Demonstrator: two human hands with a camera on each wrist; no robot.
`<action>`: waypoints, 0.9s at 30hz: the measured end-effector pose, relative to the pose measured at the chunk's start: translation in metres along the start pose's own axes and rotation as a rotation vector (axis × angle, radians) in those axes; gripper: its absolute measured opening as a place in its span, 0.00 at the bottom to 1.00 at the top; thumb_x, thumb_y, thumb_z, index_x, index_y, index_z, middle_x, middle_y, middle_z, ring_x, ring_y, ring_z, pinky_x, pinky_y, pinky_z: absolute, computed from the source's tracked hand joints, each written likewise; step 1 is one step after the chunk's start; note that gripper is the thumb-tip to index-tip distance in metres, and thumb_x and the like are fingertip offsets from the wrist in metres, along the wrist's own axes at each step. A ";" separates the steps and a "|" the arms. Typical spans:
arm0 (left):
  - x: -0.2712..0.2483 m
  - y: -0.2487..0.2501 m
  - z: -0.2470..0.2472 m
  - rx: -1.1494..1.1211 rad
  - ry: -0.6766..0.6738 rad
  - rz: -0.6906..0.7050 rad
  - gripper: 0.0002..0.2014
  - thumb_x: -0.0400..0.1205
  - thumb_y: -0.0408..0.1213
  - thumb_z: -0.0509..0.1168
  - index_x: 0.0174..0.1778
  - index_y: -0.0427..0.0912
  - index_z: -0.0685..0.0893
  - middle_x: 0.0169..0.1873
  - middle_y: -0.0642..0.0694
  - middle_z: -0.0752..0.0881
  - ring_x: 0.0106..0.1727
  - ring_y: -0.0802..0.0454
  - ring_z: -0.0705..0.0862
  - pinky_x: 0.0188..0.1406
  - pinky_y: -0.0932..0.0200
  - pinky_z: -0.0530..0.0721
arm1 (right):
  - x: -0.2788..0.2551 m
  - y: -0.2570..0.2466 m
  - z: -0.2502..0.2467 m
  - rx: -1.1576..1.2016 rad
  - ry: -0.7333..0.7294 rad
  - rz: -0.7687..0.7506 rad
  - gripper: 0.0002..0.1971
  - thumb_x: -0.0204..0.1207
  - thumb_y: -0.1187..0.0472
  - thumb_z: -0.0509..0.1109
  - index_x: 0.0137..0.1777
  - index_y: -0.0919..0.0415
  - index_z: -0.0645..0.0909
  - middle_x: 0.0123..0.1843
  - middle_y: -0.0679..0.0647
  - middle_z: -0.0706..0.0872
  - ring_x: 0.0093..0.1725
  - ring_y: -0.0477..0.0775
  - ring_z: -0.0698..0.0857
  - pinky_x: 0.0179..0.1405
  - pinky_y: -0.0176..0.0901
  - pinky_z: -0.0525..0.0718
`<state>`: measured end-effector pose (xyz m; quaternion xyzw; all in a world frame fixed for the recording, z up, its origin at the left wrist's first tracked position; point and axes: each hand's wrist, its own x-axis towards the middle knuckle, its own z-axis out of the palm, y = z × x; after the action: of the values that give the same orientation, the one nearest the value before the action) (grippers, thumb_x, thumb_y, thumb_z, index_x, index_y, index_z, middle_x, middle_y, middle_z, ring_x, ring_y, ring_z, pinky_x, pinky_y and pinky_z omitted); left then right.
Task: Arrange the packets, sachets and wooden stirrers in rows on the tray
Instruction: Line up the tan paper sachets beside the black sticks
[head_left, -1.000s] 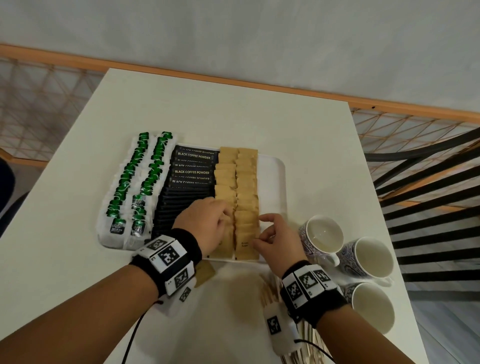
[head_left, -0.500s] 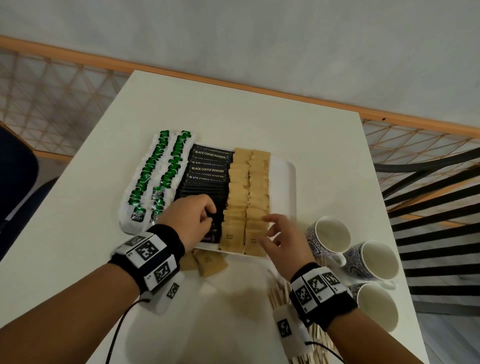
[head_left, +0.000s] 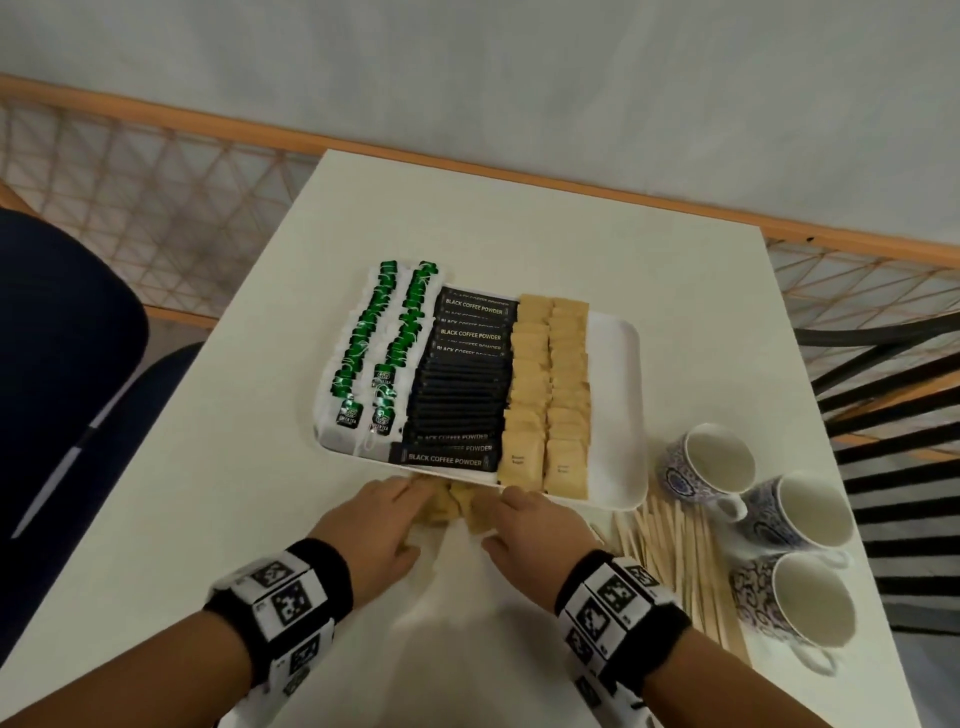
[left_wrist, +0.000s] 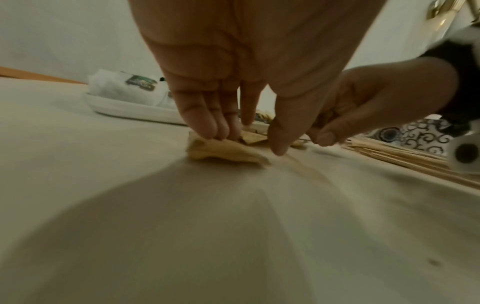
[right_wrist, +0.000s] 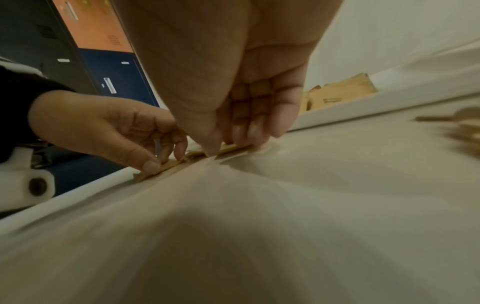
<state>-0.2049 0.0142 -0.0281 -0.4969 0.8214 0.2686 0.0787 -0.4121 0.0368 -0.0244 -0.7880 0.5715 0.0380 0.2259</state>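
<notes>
A white tray (head_left: 618, 395) holds two rows of green tea bags (head_left: 384, 353), a row of black coffee sachets (head_left: 457, 384) and two rows of brown sugar packets (head_left: 550, 384). A few loose brown packets (head_left: 452, 504) lie on the table just in front of the tray. My left hand (head_left: 410, 493) pinches one loose packet (left_wrist: 221, 152) between fingers and thumb. My right hand (head_left: 501, 501) pinches another packet (right_wrist: 231, 148) beside it. Wooden stirrers (head_left: 675, 561) lie in a loose heap to the right of my right hand.
Three patterned cups (head_left: 779, 519) stand at the table's right edge, beside the stirrers. The white table (head_left: 519, 218) has bare surface behind and left of the tray. A dark chair (head_left: 62, 364) is on the left, a black railing on the right.
Both hands have drawn back from the brown rows on the tray to the loose brown packets on the table in front of it. The head view has shifted.
</notes>
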 end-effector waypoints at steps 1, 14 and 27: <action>-0.001 0.000 0.003 0.013 0.001 0.024 0.29 0.79 0.45 0.63 0.77 0.54 0.64 0.65 0.53 0.70 0.66 0.51 0.71 0.60 0.56 0.77 | -0.001 -0.002 0.001 -0.007 -0.007 0.003 0.20 0.82 0.55 0.58 0.73 0.52 0.71 0.66 0.53 0.76 0.65 0.58 0.76 0.53 0.49 0.77; -0.010 -0.015 0.008 0.171 0.137 0.225 0.28 0.66 0.51 0.57 0.64 0.50 0.78 0.59 0.51 0.82 0.51 0.49 0.83 0.44 0.57 0.85 | 0.001 -0.021 0.017 -0.065 0.086 -0.040 0.27 0.48 0.54 0.84 0.52 0.50 0.86 0.47 0.45 0.87 0.33 0.50 0.86 0.18 0.36 0.79; -0.026 -0.040 -0.008 -0.021 -0.049 -0.153 0.35 0.68 0.61 0.72 0.67 0.55 0.68 0.55 0.56 0.65 0.57 0.54 0.72 0.53 0.56 0.80 | 0.006 -0.022 0.010 0.147 -0.047 0.156 0.38 0.68 0.40 0.73 0.77 0.45 0.63 0.68 0.45 0.68 0.67 0.49 0.71 0.60 0.47 0.80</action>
<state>-0.1568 0.0160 -0.0257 -0.5523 0.7761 0.2823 0.1138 -0.3879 0.0408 -0.0280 -0.7213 0.6268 0.0317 0.2929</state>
